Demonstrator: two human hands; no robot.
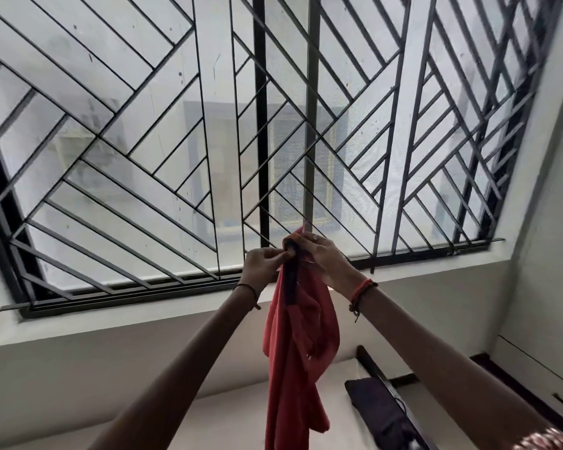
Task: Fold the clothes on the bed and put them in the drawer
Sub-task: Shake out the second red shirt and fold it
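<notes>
Head view: both arms reached up toward the window grille (pixel 182 131). The left hand (pixel 264 264) pinched the top edge of the red garment (pixel 301 336) with curled fingers. The right hand (pixel 325 258) gripped the same edge just beside it. The garment hung bunched in the air between the arms. Judged step: finding the edge before the first fold. The next move calls for drawing the hands apart to spread the cloth flat.

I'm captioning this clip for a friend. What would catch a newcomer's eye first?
A black geometric window grille fills the upper frame. At centre, the left hand and right hand pinch the top of a red garment that hangs down between the arms. A dark cloth item lies at lower right.
</notes>
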